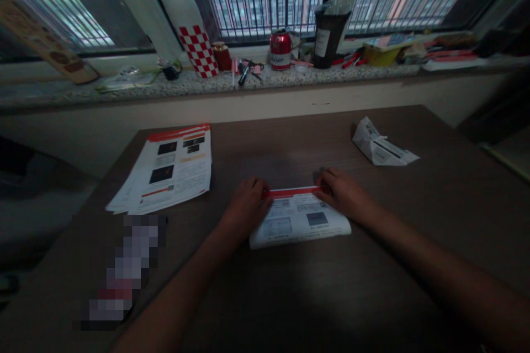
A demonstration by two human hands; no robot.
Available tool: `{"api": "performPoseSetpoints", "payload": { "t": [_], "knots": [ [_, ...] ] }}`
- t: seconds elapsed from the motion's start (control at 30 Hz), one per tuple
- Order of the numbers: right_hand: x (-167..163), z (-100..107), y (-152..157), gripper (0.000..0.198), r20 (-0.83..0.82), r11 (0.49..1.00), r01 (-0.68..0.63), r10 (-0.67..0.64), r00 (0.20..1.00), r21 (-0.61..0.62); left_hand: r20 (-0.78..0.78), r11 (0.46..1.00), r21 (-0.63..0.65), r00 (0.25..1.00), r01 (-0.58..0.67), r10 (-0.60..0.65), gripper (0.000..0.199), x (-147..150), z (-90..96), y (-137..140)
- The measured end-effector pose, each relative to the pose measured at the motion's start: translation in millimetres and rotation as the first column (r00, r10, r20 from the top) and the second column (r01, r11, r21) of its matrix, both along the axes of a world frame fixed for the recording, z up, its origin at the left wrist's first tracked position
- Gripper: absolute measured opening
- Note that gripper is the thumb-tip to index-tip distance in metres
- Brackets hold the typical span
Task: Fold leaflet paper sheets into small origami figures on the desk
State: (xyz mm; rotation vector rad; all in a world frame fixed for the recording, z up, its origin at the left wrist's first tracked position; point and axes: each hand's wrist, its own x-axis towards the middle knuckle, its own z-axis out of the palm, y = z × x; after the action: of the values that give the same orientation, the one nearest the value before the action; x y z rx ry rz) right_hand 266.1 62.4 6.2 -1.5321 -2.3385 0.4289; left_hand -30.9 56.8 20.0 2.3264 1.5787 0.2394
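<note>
A printed sheet of paper [300, 218] with a red band along its far edge lies before me on the table, bent over so that its near edge forms a rounded fold. My left hand [248, 204] grips its far left corner, fingers curled. At the far right corner, my right hand [342, 192] pinches the paper between thumb and fingers. Both hands rest low at the tabletop. Parts of the fingertips are hidden behind the paper's edge. Beyond my right hand stands a folded paper shape [381, 146], made of printed paper.
A stack of printed sheets [178, 168] lies at the table's far left. Nearer, a pixelated long object [124, 273] sits left of my left forearm. The windowsill [265, 85] behind the brown table [265, 303] carries a checkered bottle [196, 47], a red can [280, 51] and a dark cup [329, 36].
</note>
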Motion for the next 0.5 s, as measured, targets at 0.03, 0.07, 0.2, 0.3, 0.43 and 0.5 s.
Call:
{"api": "performPoseSetpoints", "payload": {
  "t": [0.03, 0.07, 0.2, 0.3, 0.43, 0.5],
  "knots": [
    [0.4, -0.8, 0.2, 0.010, -0.007, 1.000, -0.003, 0.003, 1.000, 0.005, -0.001, 1.000, 0.005, 1.000, 0.001, -0.001, 0.015, 0.0, 0.2, -0.2],
    [0.9, -1.7, 0.5, 0.009, -0.015, 1.000, -0.005, 0.005, 1.000, 0.006, -0.006, 1.000, 0.011, 1.000, 0.000, 0.000, 0.015, 0.0, 0.4, -0.6],
    [2.0, -4.0, 1.9, 0.008, -0.037, 1.000, -0.001, 0.001, 0.999, 0.004, -0.034, 0.998, 0.052, 0.999, -0.027, 0.028, 0.015, 0.5, 1.6, -2.8],
    [1.4, -2.9, 1.5, 0.007, -0.034, 1.000, 0.000, 0.000, 0.999, 0.006, -0.042, 0.998, 0.051, 0.998, -0.036, 0.039, 0.015, 0.9, 2.4, -4.5],
    [0.3, -0.5, 0.2, 0.008, -0.031, 1.000, -0.008, 0.008, 0.999, 0.003, -0.059, 0.999, 0.026, 0.997, -0.044, 0.045, 0.015, 1.3, 3.3, -6.1],
    [0.7, -0.3, -0.1, 0.008, -0.031, 1.000, -0.013, 0.013, 0.999, 0.000, -0.064, 0.999, 0.024, 0.997, -0.043, 0.045, 0.015, 1.9, 3.3, -6.9]
  ]
}}
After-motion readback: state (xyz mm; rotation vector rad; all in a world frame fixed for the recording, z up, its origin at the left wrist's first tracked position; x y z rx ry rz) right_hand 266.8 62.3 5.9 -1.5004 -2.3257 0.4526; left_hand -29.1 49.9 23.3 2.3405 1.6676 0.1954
